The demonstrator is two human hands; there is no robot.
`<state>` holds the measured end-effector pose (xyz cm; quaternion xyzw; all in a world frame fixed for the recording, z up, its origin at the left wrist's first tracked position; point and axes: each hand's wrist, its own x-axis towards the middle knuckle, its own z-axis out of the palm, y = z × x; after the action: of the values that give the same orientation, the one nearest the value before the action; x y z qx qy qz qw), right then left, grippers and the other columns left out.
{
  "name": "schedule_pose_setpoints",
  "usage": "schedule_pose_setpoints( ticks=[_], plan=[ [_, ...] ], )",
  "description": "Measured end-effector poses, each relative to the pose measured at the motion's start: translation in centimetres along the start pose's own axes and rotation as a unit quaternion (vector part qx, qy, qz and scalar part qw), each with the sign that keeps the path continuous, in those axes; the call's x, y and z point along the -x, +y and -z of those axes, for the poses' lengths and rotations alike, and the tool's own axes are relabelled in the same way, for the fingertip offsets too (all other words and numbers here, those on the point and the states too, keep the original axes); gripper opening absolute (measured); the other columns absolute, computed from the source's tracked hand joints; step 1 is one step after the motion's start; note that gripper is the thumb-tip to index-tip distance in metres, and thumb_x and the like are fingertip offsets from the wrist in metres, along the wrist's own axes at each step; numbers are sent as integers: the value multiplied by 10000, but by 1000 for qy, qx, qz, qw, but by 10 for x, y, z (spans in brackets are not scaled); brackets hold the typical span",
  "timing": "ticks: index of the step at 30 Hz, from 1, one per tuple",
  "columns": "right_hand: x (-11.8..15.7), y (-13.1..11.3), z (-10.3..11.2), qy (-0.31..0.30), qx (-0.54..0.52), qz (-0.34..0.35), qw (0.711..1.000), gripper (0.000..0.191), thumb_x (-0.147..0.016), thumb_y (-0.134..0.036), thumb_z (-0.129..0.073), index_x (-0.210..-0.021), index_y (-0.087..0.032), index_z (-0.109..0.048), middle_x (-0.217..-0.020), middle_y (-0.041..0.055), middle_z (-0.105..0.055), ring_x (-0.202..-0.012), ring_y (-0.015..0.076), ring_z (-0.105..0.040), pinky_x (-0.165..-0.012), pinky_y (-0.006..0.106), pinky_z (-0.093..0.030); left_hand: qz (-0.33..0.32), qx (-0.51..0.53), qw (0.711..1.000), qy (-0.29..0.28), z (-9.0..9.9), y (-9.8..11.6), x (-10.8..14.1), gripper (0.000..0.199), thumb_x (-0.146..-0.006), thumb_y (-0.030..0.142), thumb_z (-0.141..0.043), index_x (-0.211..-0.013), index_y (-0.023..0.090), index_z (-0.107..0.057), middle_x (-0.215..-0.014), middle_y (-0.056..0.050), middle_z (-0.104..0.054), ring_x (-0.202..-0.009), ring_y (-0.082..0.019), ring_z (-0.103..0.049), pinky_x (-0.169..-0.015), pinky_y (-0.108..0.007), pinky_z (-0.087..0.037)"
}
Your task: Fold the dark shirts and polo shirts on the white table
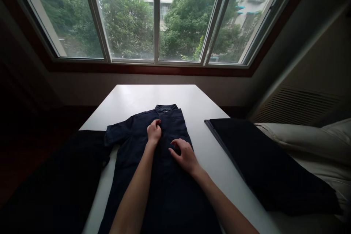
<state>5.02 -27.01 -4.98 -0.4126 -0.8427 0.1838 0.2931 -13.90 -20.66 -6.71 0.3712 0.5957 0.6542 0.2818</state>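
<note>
A dark navy short-sleeved shirt (137, 139) lies front up on the white table (126, 97), its collar towards the window. The left sleeve is spread out to the side; on the right no sleeve shows. My left hand (154, 131) is over the upper front of the shirt, fingers curled in; whatever they hold, if anything, is too small to make out. To the right and a little nearer, my right hand (184, 153) hovers over or rests on the shirt, thumb and fingers apart in a loose curve, with nothing visible between them.
Dark cloth (63, 175) hangs over the table's left side, touching the shirt's sleeve. Folded dark garments (260, 164) lie on the right edge, beside light-coloured cushions or fabric (307, 142). A wide window (156, 64) is behind the table.
</note>
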Motion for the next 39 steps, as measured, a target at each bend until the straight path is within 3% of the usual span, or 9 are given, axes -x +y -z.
schedule_pose_setpoints(
  ticks=[4, 10, 15, 17, 20, 23, 32, 35, 39],
  plan=[
    [-9, -4, 1, 4, 4, -22, 1000, 257, -870, -342, -594, -1074, -187, -591, -900, 36, -616, -866, 200, -573, -820, 338, -431, 49, 142, 988, 43, 9, -1, -20, 286, -767, -37, -494, -857, 182, -654, -860, -31, -682, -847, -124, -651, -917, -254, -464],
    [-64, -35, -10, -47, 153, -2, 987, 430, -863, -376, -581, -1241, -180, -529, -1088, 98, -599, -1004, 238, -564, -866, 342, -450, 170, 337, 922, 90, 45, 7, -41, 230, -846, 13, -400, -938, 171, -540, -879, -41, -661, -802, -107, -679, -786, -246, -533],
    [-108, -46, -33, -109, 325, -16, 939, 532, -818, -218, -568, -1339, -211, -458, -1226, 148, -529, -1051, 275, -556, -825, 364, -462, 252, 553, 792, 56, 72, 11, -43, 273, -900, 122, -422, -1158, 172, -499, -975, -72, -673, -896, -158, -694, -743, -287, -569],
    [-117, -42, -33, -124, 349, -35, 928, 550, -804, -162, -555, -1341, -213, -449, -1204, 153, -535, -1013, 268, -583, -792, 345, -464, 262, 589, 763, 54, 75, 11, -43, 327, -910, 139, -427, -1234, 168, -463, -993, -78, -676, -897, -166, -696, -726, -293, -573],
    [-127, -28, -18, -140, 334, -53, 931, 524, -808, -120, -495, -1322, -216, -462, -1123, 137, -578, -930, 251, -626, -726, 312, -457, 264, 598, 755, 52, 74, 11, -44, 344, -920, 148, -425, -1264, 158, -448, -987, -77, -680, -880, -165, -699, -708, -285, -572],
    [-133, -1, 16, -129, 290, -75, 945, 543, -792, -109, -462, -1324, -213, -467, -1129, 125, -615, -950, 243, -630, -731, 294, -444, 265, 599, 753, 52, 72, 10, -45, 338, -925, 152, -421, -1262, 149, -449, -970, -71, -684, -860, -161, -700, -695, -279, -568],
    [-106, 140, 135, -32, 298, -231, 926, 493, -718, -145, -522, -1209, -172, -553, -966, 91, -690, -825, 222, -626, -623, 258, -380, 273, 592, 755, 61, 72, 10, -48, 321, -911, 134, -424, -1227, 158, -480, -947, -66, -684, -829, -154, -698, -681, -268, -557],
    [-94, 159, 146, 6, 282, -249, 926, 495, -728, -135, -510, -1221, -162, -546, -913, 70, -686, -792, 200, -619, -622, 252, -378, 272, 585, 761, 63, 72, 10, -48, 321, -908, 136, -420, -1219, 170, -493, -952, -63, -682, -825, -152, -698, -676, -263, -554],
    [-88, 137, 132, 8, 278, -173, 945, 438, -794, -252, -541, -1223, -164, -533, -902, 61, -665, -795, 190, -613, -656, 251, -408, 272, 576, 768, 59, 71, 11, -47, 334, -903, 131, -418, -1223, 180, -499, -969, -64, -679, -838, -153, -698, -686, -264, -552]
  ],
)
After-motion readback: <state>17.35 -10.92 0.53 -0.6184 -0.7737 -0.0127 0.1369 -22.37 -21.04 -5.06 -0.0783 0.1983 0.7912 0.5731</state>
